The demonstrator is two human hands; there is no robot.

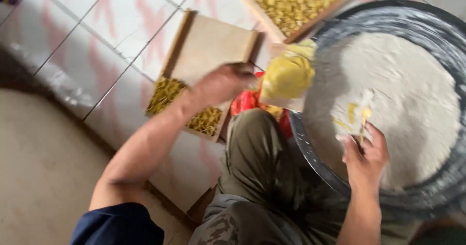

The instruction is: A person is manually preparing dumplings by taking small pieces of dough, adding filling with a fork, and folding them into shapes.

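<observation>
The person's bent knee (pixel 257 157), in olive trousers, lies nearest the camera, with a dark blue sleeve (pixel 119 223) at the lower left. The knee sits between the two arms, so each hand works on its own side of the body.

The right hand (pixel 365 155) rests over the near edge of a wide, dark round basin (pixel 315 153) filled with white flour (pixel 403 99). Its grip is partly closed: the fingertips pinch a small yellow dough piece (pixel 363 115) just above the flour surface. Other small yellow pieces (pixel 350 113) lie on the flour beside it, apparently so that the flour coats them and keeps them from sticking.

The left hand (pixel 225 82) reaches forward and left, across to a wooden tray (pixel 204 56) on the tiled floor (pixel 121 26). Its grip is closed on the tray's near-right edge; the fingers are blurred, so the exact hold cannot be told. Small shaped yellow dough pieces (pixel 167 92) fill the nearer part of this tray, while the farther part is bare wood.

Between tray and basin, just beside the left hand, stands a lump of yellow dough (pixel 287 75) above a red wrapper (pixel 247 102). It is within reach of both hands.

Farther off, at the top edge, a second wooden tray (pixel 262 12) holds a full layer of yellow pieces (pixel 296 0); it touches the basin's far-left rim.
</observation>
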